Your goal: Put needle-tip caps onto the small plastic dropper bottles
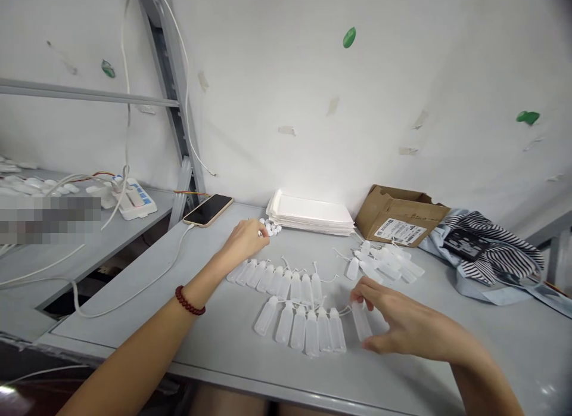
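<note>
My left hand point(246, 242) reaches to a small heap of white caps point(270, 227), its fingers drawn together in a pinch. Whatever lies between those fingertips is too small to name. Near the front right, my right hand point(393, 320) grips a translucent plastic squeeze bottle point(361, 322), fingers at its neck and thumb by its base. To the left of that bottle, several similar bottles point(311, 332) lie in a front row, with thin white cap straps at their necks. Behind them is another row of bottles point(277, 281), partly below my left forearm.
More loose bottles point(386, 262) lie in a pile at the right. Behind stand a stack of white sheets point(313, 212), a cardboard box point(397, 216) and striped cloth point(496, 249). A phone point(208, 210) with a white cable lies at left, near a power strip point(136, 198).
</note>
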A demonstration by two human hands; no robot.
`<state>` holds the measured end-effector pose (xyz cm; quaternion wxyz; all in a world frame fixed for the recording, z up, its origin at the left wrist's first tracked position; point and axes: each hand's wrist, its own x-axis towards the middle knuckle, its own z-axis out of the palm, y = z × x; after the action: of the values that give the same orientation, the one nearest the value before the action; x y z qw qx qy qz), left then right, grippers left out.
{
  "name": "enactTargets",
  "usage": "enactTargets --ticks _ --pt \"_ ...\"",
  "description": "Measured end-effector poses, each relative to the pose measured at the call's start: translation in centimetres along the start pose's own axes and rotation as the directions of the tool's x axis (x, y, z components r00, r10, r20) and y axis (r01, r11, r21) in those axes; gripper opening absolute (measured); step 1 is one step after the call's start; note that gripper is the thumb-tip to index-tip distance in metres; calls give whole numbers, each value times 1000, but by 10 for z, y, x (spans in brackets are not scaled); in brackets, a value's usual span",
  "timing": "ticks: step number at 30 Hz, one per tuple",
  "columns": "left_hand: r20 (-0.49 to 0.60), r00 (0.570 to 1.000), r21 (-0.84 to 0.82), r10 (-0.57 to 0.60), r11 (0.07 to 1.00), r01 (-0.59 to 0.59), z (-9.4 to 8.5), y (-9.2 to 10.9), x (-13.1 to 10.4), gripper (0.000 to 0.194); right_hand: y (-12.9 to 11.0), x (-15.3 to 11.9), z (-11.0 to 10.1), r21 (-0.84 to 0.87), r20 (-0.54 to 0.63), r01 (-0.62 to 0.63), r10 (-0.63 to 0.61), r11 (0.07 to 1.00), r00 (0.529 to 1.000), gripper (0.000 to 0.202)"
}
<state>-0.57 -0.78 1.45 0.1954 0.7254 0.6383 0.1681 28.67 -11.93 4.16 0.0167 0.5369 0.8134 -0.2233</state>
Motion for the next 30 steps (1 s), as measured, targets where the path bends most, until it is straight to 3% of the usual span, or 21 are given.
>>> enactTargets --ticks 4,7,12,15,22,26,30 --pt "-27 999 -204 30 978 -35 0 8 -5 15 7 -3 -9 37 -81 -14 17 999 997 35" --pt "-1 998 -412 64 909 -58 2 16 -10 12 12 -1 -9 70 -194 -7 20 997 981 40" --pt "142 978 -746 152 666 5 12 33 -23 18 14 10 2 105 -473 102 -40 989 880 51" --pt "194 961 -867 195 493 75 20 45 -33 19 7 18 13 39 -569 188 -133 981 812 52" --pt "255 935 -963 247 152 222 30 59 -45 32 -10 27 30 -44 -604 380 -327 924 726 57" --pt "273 923 -962 272 86 259 32 58 -45 30 -14 29 33 -37 -613 468 -390 883 687 60" --pt "295 903 -955 311 78 285 34 57 -45 27 -16 29 31 -11 -610 493 -397 870 686 62"
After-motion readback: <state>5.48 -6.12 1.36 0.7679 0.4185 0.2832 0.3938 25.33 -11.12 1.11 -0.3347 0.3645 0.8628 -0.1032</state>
